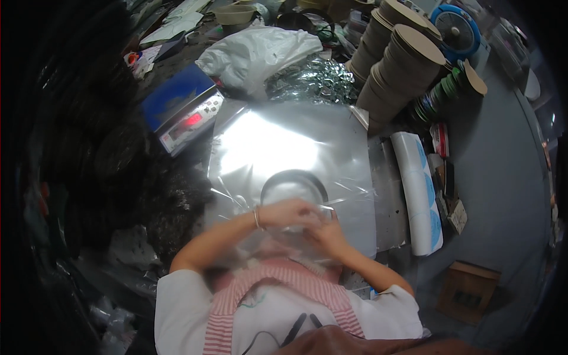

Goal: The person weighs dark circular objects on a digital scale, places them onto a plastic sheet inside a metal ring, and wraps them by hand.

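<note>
A stack of clear plastic film sheets [346, 151] lies before me, shining under a bright reflection. A round object with a dark rim [295, 174] rests on the film just beyond my hands. My left hand [290, 214], with a bangle at its wrist, reaches across to the right, fingers bent. My right hand [326, 233] meets it near the fingertips, beside a small shiny edge that may be film. Both hands are blurred, and the left partly covers the round object. Whether either grips anything cannot be made out.
A digital scale [191, 120] with a lit red display stands at left. Beyond the film are a white plastic bag [262, 55], shiny crumpled film [310, 82] and stacked cardboard discs [401, 66]. A white roll [417, 195] lies at right; a blue fan [455, 31] and cardboard box [468, 290] stand farther out.
</note>
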`<move>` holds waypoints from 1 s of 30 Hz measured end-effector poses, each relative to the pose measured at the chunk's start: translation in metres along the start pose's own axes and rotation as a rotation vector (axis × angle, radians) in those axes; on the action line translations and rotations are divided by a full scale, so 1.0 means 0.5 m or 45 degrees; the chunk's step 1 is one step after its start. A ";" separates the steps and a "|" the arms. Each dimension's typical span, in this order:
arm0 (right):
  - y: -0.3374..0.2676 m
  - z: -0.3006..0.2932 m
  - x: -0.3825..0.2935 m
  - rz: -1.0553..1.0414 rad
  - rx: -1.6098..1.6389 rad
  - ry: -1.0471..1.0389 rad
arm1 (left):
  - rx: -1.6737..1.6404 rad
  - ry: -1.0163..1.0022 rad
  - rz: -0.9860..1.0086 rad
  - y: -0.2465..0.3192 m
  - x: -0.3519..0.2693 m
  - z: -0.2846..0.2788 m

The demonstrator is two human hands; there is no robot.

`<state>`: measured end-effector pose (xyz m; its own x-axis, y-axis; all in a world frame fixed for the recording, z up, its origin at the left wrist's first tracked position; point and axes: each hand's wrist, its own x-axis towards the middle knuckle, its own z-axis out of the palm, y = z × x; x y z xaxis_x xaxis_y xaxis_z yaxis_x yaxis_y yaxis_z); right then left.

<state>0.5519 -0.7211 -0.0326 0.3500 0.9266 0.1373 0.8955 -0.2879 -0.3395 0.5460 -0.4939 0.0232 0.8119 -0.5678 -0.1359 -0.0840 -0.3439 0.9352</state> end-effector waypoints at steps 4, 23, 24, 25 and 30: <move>-0.044 -0.011 -0.008 -0.205 0.337 -0.179 | 0.098 -0.008 0.018 -0.049 -0.042 0.072; 0.448 -0.706 0.306 0.449 -0.934 0.734 | 1.051 1.208 -1.662 -0.209 -0.828 -0.399; 0.399 -0.709 0.307 0.521 -0.749 0.790 | 0.915 1.228 -1.653 -0.182 -0.818 -0.423; 0.376 -0.709 0.303 0.593 -0.572 0.840 | 0.771 1.239 -1.637 -0.141 -0.795 -0.439; 0.223 -0.498 0.298 -0.128 -0.587 1.003 | 0.705 1.275 -1.491 -0.103 -0.810 -0.437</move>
<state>0.7723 -0.6751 0.1819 0.1995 0.5683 0.7983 0.8936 -0.4398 0.0898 0.3480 -0.0827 0.1014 0.5881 0.7873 -0.1849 0.8052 -0.5484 0.2257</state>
